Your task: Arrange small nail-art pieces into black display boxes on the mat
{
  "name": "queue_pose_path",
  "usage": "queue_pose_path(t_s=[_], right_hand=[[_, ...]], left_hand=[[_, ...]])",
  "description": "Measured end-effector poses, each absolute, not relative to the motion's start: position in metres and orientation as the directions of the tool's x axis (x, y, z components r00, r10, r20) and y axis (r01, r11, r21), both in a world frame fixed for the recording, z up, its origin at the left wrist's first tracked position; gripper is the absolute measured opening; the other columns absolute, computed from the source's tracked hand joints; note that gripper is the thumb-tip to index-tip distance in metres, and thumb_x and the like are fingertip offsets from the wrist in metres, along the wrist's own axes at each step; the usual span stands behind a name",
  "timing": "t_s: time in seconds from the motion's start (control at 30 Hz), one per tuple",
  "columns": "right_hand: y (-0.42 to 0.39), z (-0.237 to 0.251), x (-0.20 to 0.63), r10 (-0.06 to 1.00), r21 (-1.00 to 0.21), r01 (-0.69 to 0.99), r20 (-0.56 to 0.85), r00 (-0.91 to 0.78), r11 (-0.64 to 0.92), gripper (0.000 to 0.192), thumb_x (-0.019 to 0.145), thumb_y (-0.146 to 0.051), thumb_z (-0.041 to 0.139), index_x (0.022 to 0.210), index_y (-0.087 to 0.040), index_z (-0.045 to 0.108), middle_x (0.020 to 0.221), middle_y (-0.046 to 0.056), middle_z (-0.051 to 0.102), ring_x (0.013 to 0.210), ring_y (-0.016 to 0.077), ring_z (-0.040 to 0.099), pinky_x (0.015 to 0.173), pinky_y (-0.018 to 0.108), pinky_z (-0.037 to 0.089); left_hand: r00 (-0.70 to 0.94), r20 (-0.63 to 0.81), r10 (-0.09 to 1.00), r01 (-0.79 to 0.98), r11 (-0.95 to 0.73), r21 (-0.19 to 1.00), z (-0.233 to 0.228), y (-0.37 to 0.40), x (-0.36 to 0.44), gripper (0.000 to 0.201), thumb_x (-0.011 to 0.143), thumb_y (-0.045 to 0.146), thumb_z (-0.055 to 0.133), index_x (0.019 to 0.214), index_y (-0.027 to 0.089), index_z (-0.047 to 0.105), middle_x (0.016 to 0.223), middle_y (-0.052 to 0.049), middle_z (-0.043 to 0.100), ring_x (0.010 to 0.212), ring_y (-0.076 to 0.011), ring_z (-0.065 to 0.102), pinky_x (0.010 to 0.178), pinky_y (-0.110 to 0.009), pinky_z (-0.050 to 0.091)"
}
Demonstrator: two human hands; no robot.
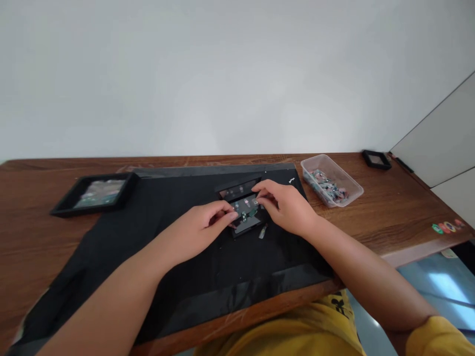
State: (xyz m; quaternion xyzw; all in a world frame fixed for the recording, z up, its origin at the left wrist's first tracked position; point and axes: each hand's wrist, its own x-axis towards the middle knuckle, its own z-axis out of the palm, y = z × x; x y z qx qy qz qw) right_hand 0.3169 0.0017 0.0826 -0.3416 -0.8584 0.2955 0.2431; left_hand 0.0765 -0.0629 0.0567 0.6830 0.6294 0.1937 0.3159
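A small black frame [243,190] lies on the black mat [178,247] in the middle of the table, with coloured puzzle pieces [248,213] inside it. My left hand [202,227] rests at the frame's left edge, fingertips touching the pieces. From the right, my right hand [287,205] reaches over the frame, its fingers pressing on the pieces near the top edge. One loose piece [262,231] lies on the mat just below the frame.
A clear plastic tub [331,180] with several puzzle pieces stands to the right on the wooden table [389,207]. A black framed picture [97,194] lies at the left. Another small black frame [376,159] sits at the far right corner. Stickers [447,227] mark the table's right edge.
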Motion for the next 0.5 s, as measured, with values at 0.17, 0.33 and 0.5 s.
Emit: queue_pose_path(t_s=[0.17, 0.33, 0.5], right_hand=[[0.0, 0.084, 0.318, 0.775, -0.713, 0.467, 0.171, -0.608, 0.524, 0.022, 0.096, -0.01, 0.068, 0.114, -0.021, 0.07, 0.099, 0.004, 0.08, 0.087, 0.0163, 0.074, 0.083, 0.027, 0.052], [0.0, 0.086, 0.317, 0.758, -0.642, 0.53, 0.126, -0.64, 0.554, 0.021, 0.095, -0.008, 0.07, 0.111, -0.021, 0.073, 0.093, 0.003, 0.079, 0.081, 0.0154, 0.07, 0.079, 0.027, 0.049], [0.001, 0.087, 0.317, 0.745, -0.601, 0.547, 0.126, -0.655, 0.582, 0.021, 0.095, -0.007, 0.069, 0.111, -0.02, 0.073, 0.095, 0.004, 0.079, 0.081, 0.016, 0.068, 0.078, 0.027, 0.046]], left_hand=[[0.188, -0.123, 0.975, 0.704, -0.046, 0.709, 0.051, -0.062, 0.069, 0.049, 0.09, 0.07, 0.057, 0.102, 0.025, 0.074, 0.069, -0.001, 0.066, 0.061, -0.0195, 0.058, 0.059, -0.031, 0.042], [0.181, -0.111, 0.977, 0.701, -0.049, 0.711, 0.051, -0.061, 0.068, 0.047, 0.089, 0.068, 0.059, 0.099, 0.025, 0.075, 0.07, -0.001, 0.064, 0.062, -0.0189, 0.057, 0.058, -0.03, 0.042], [0.191, -0.18, 0.965, 0.697, -0.004, 0.717, 0.058, -0.062, 0.054, 0.046, 0.079, 0.069, 0.068, 0.093, 0.025, 0.072, 0.068, 0.002, 0.059, 0.063, -0.0172, 0.055, 0.059, -0.029, 0.042]])
